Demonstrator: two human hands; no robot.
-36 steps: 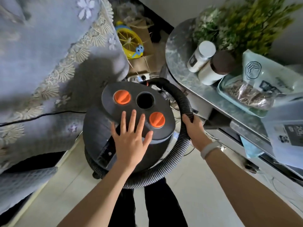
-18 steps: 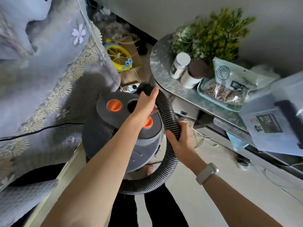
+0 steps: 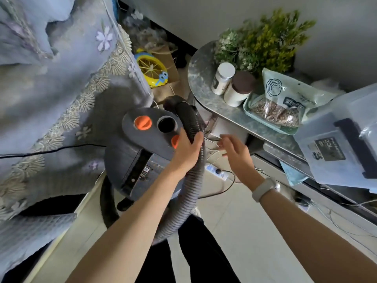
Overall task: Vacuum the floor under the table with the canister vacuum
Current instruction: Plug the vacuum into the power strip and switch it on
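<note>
Right hand (image 3: 234, 154) now off hose (image 3: 191, 127), seemingly.

Only 1 cam on my feed: head-mounted wide-angle, looking fwd and steeply down, close over both forearms. Canister vacuum (image 3: 140, 152) sits near centre frame, floor (image 3: 228, 231) below it, table (image 3: 206, 82) upper right. Edges bend w/ lens distortion. No 2nd view, so no overlap.

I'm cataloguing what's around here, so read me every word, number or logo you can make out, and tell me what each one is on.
"20L": dark label on the clear storage box; smaller print there is blurred.
Round line logo, no readable words: pale green pouch; its dark panel text is too blurred.
White jar: dark label, unreadable.
Vacuum canister: sticker print too small to read.
</note>
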